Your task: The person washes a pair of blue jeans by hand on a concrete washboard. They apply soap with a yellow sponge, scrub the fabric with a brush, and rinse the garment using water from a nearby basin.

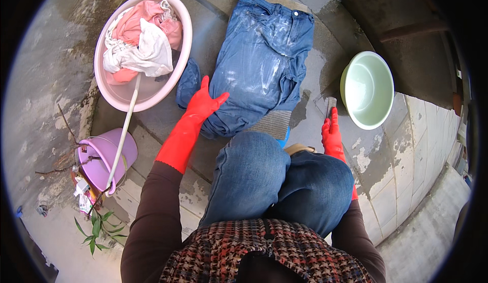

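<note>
Wet blue jeans (256, 62) lie spread on the ground in front of me, with whitish suds smeared over them. My left hand (203, 102), in a long red rubber glove, rests at their left edge with thumb and fingers apart. Off to the right of the jeans, my right hand (332, 138), gloved the same way, holds a small scrubbing brush (331, 104) low over the wet ground. A grey ribbed board (273, 124) shows from under the jeans' near end, close to my knees.
A pink basin (187, 34) at the far left holds pink and white cloths; a pale stick (126, 123) leans from it across a purple bucket (129, 148). To the right stands a pale green basin (370, 92). Leafy twigs (96, 229) and litter lie by the bucket.
</note>
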The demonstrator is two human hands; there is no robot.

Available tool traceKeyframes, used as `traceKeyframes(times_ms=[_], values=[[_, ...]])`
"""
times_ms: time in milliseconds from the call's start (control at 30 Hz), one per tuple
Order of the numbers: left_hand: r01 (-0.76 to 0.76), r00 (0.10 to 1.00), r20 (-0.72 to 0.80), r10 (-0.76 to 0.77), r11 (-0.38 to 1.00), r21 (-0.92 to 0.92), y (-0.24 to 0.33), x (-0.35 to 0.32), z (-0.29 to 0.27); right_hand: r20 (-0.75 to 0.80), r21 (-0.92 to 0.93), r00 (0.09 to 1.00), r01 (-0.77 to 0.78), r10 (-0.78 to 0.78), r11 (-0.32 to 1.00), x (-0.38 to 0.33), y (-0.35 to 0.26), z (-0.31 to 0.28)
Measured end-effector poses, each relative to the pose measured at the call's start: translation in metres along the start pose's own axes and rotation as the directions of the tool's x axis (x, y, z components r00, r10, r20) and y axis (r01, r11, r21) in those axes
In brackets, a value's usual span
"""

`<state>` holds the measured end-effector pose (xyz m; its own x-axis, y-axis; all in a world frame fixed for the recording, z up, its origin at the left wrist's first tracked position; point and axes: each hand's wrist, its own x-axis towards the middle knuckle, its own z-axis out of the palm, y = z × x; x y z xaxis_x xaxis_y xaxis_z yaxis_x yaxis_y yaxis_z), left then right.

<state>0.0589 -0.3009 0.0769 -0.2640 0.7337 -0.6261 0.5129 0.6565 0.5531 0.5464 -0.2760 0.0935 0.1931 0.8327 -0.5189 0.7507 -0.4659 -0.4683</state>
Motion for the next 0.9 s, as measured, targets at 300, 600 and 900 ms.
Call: traceKeyframes(times_ms=[300, 600, 900], values=[[0.013, 0.993, 0.103, -0.057, 0.921, 0.388, -0.013, -0.120, 0.029, 0.064, -0.265, 0.974, 0.228, -0.219, 0.937, -0.029, 0.007, -0.005], [-0.536, 0.775, -0.257, 0.578, 0.816, 0.217, 0.111, -0.120, -0.077, 0.090, -0.196, 0.681, 0.727, -0.726, 0.658, -0.016, -0.201, -0.075], [-0.876, 0.462, -0.215, 0.860, 0.480, 0.037, 0.286, -0.209, -0.131, 0.209, -0.096, 0.560, 0.828, -0.802, 0.553, -0.004, -0.336, -0.064]])
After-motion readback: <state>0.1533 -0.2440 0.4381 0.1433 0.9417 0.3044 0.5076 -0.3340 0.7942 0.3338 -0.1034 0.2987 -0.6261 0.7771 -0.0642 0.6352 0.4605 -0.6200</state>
